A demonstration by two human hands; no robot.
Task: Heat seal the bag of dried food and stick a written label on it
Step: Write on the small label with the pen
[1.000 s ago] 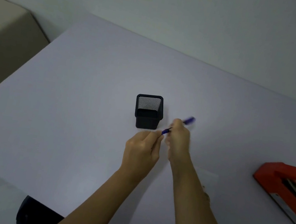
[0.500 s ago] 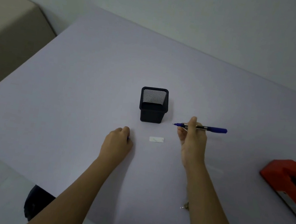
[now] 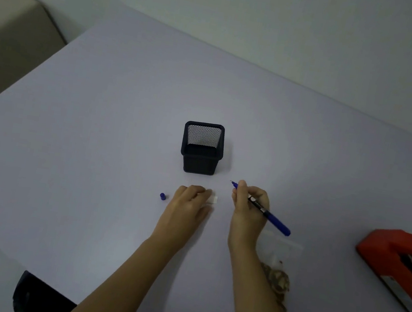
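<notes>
A small white label (image 3: 213,199) lies on the table in front of the black mesh pen holder (image 3: 202,147). My left hand (image 3: 188,205) rests on the label's left part with its fingers pressing down. My right hand (image 3: 249,206) grips a blue pen (image 3: 268,214), uncapped, tip pointing up and left, just right of the label. The pen's blue cap (image 3: 162,196) stands on the table left of my left hand. The clear bag of dried food (image 3: 277,268) lies flat by my right forearm, partly hidden by it.
A red heat sealer (image 3: 397,262) sits at the right edge on the pale table (image 3: 95,139). A dark object (image 3: 37,296) shows below the table's near edge. A beige surface (image 3: 7,27) lies off the table's left side.
My left hand let go of the pen cap, now on the table, and moved right onto the label. My right hand turned the pen so its tip points up and left, near the label.
</notes>
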